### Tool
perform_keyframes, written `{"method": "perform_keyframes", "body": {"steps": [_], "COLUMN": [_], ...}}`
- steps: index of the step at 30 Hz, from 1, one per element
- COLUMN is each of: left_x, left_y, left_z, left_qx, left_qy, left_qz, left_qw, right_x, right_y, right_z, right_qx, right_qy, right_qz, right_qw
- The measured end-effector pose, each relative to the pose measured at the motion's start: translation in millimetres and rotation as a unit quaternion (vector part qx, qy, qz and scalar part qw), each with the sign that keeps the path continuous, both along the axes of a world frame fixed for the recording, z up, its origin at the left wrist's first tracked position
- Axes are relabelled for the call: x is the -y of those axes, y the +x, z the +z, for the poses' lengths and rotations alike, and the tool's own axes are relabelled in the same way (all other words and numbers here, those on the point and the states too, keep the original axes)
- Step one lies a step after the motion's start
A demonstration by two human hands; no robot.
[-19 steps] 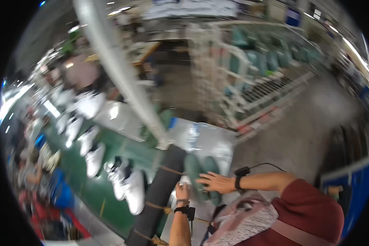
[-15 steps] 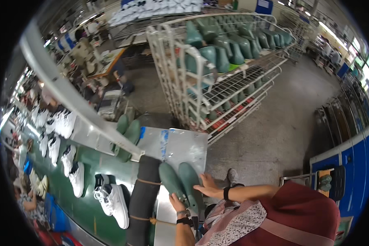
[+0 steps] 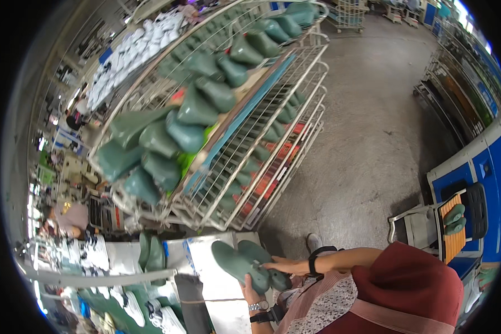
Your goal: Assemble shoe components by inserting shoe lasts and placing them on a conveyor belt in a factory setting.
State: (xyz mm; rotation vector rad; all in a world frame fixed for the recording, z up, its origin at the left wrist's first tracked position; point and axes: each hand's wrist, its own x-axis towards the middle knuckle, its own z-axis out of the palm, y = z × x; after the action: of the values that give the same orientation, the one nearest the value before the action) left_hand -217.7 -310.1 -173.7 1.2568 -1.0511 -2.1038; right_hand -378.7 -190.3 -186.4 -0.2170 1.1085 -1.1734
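Both my hands hold a pair of dark green shoe lasts [image 3: 238,264] just above a grey metal table [image 3: 220,298]. My left hand [image 3: 250,290], with a silver watch on its wrist, grips them from below. On their right side lies my right hand [image 3: 284,267], which wears a black wristband. The lasts point up and to the left, side by side.
A white wire rack [image 3: 245,150] full of green lasts stands ahead. Two more lasts [image 3: 152,254] stand on the table's left. White shoes [image 3: 150,314] lie on a green conveyor at lower left. A small cart [image 3: 428,225] with lasts and blue cabinets [image 3: 484,161] are at right.
My view has swung from the conveyor with white shoes toward the wire rack. Both hands keep hold of the pair of green lasts, which now sit closer to my body.
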Motion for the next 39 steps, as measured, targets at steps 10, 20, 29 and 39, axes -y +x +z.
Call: {"method": "perform_keyframes", "body": {"steps": [10,20,29,39], "left_x": [-56.7,-95.8,-101.8,-139.5], "left_y": [-287.8,-569.8,-762.2,-865.1], "left_z": [25.8,-1.3,36.2,-86.7], "left_qx": [-0.05,-0.015,0.119,0.263], "left_qy": [-0.064,-0.223,-0.357,-0.442], "left_qz": [-0.36,-0.468,-0.419,-0.404], "left_qw": [0.93,0.855,0.826,0.757], "right_x": [-157.2,-210.9,-167.5,-87.8], "right_y": [-200.5,-462.0,-718.2,-917.4], "right_z": [19.3,82.3,86.2,-76.3], "right_qx": [-0.007,-0.259,-0.34,-0.655], "right_qy": [0.036,0.207,0.153,0.101], "right_qz": [-0.349,-0.433,-0.282,0.206], "right_qw": [0.937,0.838,0.884,0.72]}}
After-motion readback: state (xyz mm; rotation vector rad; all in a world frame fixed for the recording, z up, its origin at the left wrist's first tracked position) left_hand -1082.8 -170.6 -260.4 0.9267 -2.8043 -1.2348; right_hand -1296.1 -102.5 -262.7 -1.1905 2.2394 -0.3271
